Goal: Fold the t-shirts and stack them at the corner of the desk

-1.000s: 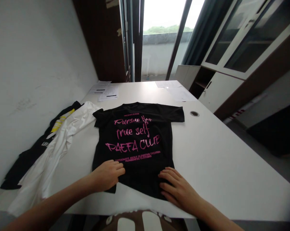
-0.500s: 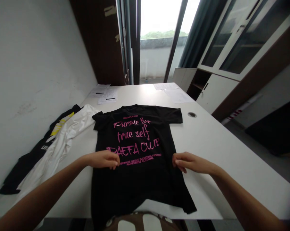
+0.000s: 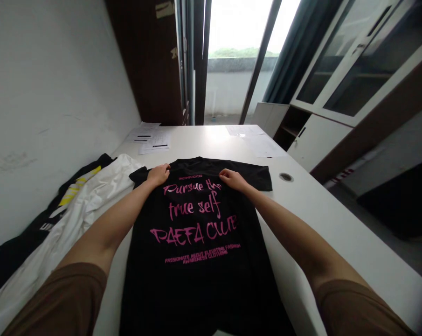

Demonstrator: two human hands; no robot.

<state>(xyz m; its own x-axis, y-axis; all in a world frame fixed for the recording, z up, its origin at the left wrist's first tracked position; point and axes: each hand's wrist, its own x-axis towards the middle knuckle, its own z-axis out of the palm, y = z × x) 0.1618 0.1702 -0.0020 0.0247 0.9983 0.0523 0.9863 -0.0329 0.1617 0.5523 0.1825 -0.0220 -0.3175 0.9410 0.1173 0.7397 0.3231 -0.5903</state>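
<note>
1. Black cloth: it's a tee (image 3: pixel 197 233) w/ pink words, flat on the white table (image 3: pixel 322 252), right in front of the person. Neck end is far off; the low end runs out of view.
2. L hand (image 3: pixel 158 175) is on the tee's top left, by the short sleeve. Fingers bend down onto the cloth. Can't tell if they pinch it.
3. R hand (image 3: pixel 234 179) is on the top right part, just past the pink words. Fingers curl in; can't tell if cloth is caught, b/c the tips are hidden. The 2 hands are well apart.
4. Step now, prob.: getting set at the shoulders. Next move calls for a good pinch on both sides, same height, so the cloth won't bunch up.
5. Left of the tee: white cloth (image 3: pixel 88 200), then black cloth w/ yellow marks (image 3: pixel 32 235), by the wall.
6. Far end: papers (image 3: pixel 155 142) on the L side, more sheets (image 3: pixel 265 145) on the R.
</note>
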